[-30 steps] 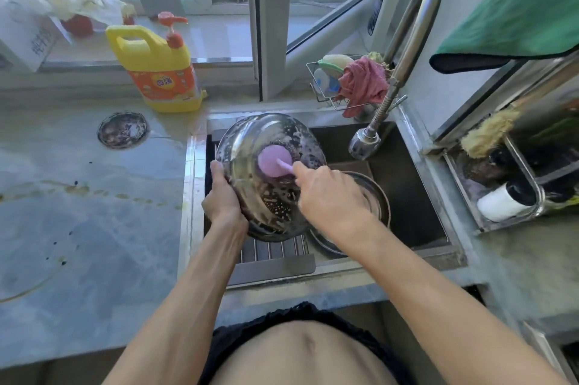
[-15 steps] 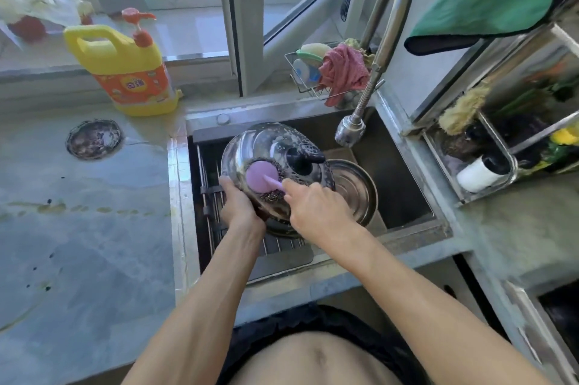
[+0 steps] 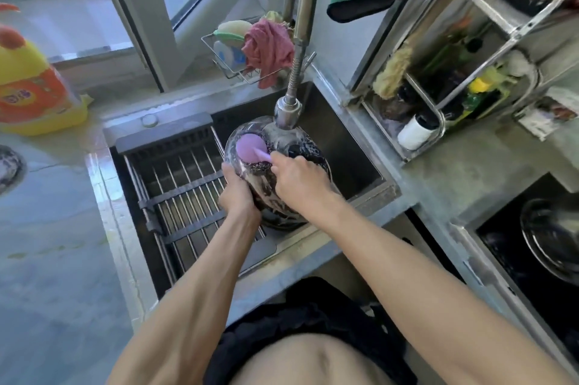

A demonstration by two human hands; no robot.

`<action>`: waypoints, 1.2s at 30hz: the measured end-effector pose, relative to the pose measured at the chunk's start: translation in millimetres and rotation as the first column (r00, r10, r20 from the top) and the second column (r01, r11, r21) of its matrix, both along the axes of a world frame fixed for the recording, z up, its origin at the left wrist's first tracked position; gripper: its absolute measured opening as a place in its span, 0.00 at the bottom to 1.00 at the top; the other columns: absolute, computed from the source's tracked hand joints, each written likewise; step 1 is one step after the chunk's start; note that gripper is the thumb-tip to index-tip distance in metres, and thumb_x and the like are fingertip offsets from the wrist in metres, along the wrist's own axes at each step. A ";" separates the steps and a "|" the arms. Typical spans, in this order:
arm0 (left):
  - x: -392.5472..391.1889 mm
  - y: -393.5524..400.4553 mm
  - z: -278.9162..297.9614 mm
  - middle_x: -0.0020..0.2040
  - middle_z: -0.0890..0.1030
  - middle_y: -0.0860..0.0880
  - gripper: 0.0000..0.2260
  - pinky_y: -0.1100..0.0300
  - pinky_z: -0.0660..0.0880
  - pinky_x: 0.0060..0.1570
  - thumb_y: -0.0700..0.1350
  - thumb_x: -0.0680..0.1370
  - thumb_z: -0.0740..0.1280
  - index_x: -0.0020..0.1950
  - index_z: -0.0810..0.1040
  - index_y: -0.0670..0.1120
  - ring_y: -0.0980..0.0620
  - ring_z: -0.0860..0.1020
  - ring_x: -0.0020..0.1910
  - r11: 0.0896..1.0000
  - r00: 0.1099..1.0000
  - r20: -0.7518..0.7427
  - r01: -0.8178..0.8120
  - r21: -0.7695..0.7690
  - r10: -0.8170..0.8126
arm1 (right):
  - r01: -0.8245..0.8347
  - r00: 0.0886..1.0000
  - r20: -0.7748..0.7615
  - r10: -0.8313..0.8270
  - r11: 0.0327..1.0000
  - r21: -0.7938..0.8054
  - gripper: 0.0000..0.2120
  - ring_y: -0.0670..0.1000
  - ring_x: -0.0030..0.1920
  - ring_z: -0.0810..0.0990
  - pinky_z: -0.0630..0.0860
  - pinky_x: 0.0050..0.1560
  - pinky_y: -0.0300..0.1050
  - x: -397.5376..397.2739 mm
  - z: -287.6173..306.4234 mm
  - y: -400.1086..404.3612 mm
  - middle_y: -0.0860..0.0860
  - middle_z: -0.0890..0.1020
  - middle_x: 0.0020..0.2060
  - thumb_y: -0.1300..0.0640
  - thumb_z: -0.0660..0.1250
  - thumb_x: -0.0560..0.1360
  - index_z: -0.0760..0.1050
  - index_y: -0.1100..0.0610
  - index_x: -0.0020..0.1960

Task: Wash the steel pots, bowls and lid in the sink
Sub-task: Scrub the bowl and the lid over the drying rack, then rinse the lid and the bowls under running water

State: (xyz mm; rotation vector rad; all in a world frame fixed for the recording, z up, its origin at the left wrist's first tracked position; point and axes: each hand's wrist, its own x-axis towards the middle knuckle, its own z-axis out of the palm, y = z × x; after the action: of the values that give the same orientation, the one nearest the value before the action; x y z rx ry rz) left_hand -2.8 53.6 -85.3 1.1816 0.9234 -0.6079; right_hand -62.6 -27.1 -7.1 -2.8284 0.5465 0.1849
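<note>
A soapy steel lid (image 3: 308, 152) with a black knob is held tilted over the right half of the sink (image 3: 354, 140), right under the faucet head (image 3: 287, 112). My left hand (image 3: 236, 193) grips the lid's lower left rim. My right hand (image 3: 297, 179) holds a purple brush (image 3: 250, 149) whose round head lies against the lid's upper left face. A steel vessel (image 3: 282, 221) shows in part below the lid, mostly hidden by my hands.
A black-framed drying rack (image 3: 181, 190) spans the sink's left half. A yellow detergent bottle (image 3: 31, 93) stands on the grey counter (image 3: 56, 243) at left. A wire caddy (image 3: 238, 68) holds sponges and a pink cloth. Right: a steel shelf (image 3: 438, 102) and a wok (image 3: 551, 240).
The lid has moved right, off the rack side and under the faucet head. Both hands went with it, and the view has swung right and closer.
</note>
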 end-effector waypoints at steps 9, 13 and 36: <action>14.0 -38.3 -15.6 0.43 0.87 0.45 0.27 0.50 0.83 0.48 0.69 0.74 0.70 0.49 0.82 0.44 0.45 0.86 0.43 0.983 0.980 0.082 0.176 0.055 -0.180 | 0.245 0.969 -0.018 -0.248 0.940 0.239 0.15 0.63 0.52 0.79 0.75 0.47 0.51 -7.6 -26.0 -112.5 0.59 0.79 0.52 0.54 0.57 0.82 0.73 0.50 0.66; 17.1 -69.4 -4.8 0.42 0.86 0.45 0.29 0.51 0.82 0.50 0.71 0.73 0.69 0.46 0.83 0.43 0.45 0.85 0.44 0.951 0.952 0.144 0.238 0.198 -0.268 | 0.278 0.909 0.182 -0.374 0.872 0.403 0.12 0.59 0.51 0.78 0.72 0.45 0.48 -21.3 -33.2 -163.8 0.55 0.79 0.51 0.58 0.62 0.80 0.72 0.55 0.64; -13.5 -127.4 12.2 0.35 0.83 0.44 0.36 0.49 0.77 0.46 0.74 0.75 0.61 0.38 0.79 0.39 0.43 0.80 0.37 0.641 0.761 0.347 0.115 0.759 -0.549 | 0.380 0.891 0.102 -0.442 0.850 0.366 0.14 0.64 0.65 0.72 0.68 0.65 0.53 -22.5 -99.6 -275.8 0.67 0.77 0.61 0.66 0.60 0.77 0.73 0.70 0.61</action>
State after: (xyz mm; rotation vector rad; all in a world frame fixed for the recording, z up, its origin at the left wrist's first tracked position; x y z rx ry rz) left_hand -16.3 -73.8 -73.1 2.1473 0.3868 -0.1463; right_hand -85.1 -302.9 -106.7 -2.2999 0.9626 -0.0620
